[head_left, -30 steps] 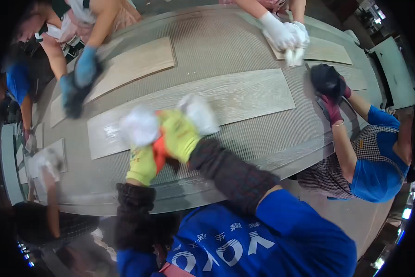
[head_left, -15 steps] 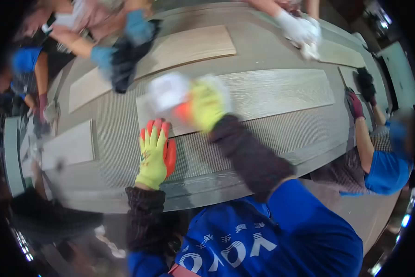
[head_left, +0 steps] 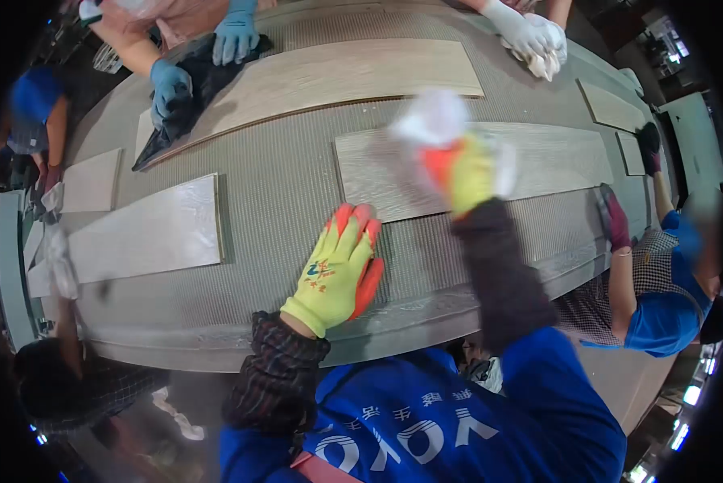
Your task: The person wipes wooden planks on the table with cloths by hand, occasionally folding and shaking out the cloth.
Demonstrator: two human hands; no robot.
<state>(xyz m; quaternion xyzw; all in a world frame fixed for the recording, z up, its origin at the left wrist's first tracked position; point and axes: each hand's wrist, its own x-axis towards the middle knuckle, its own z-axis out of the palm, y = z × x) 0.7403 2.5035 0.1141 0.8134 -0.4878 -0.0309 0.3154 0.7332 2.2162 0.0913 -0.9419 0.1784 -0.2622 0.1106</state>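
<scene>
A pale wood-grain plank (head_left: 538,165) lies flat on the ribbed grey belt (head_left: 285,177) in front of me. My left hand (head_left: 333,270), in a yellow glove with orange-red fingertips, is spread flat. Its fingertips reach the plank's near left corner. Over the left half of the plank, my right hand (head_left: 472,173) is blurred by motion, in a matching glove. Its fingers are closed on a white cloth (head_left: 434,117), which bulges out on both sides of the hand.
Another plank (head_left: 361,71) lies farther back, where a co-worker's blue-gloved hands (head_left: 236,36) press a black cloth (head_left: 204,88). A third plank (head_left: 152,233) is at the left. White-gloved hands (head_left: 534,40) hold a white cloth at the back; another co-worker's hands (head_left: 615,217) are at the right.
The planks have shifted to the right across my view. Both my hands have also moved right, the right hand carrying the cloth along the plank.
</scene>
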